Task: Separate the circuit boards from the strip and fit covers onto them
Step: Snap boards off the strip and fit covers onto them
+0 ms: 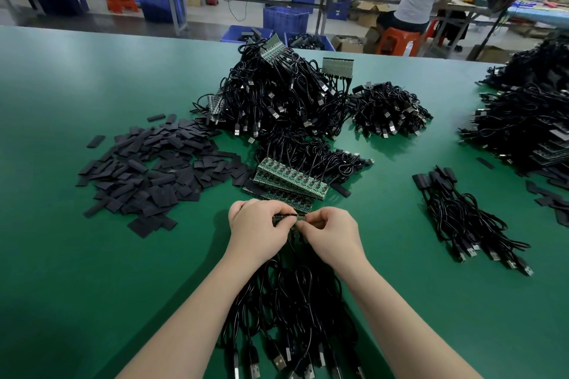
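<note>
Black USB cables point(289, 311) trail between your forearms toward the table's near edge, their plugs closest to you. Above them your left hand point(257, 226) and right hand point(331, 232) meet over the green table point(92, 255), fingers of both curled and pinching a strip of circuit boards point(288, 216) from either end; most of it is hidden by your fingers. Just beyond lie more board strips point(289, 181), stacked and wired. A loose heap of black covers point(154, 172) sits to your left. Farther back rises a large cable pile point(277, 95), and a small bundle of cables point(465, 218) lies to your right.
</note>
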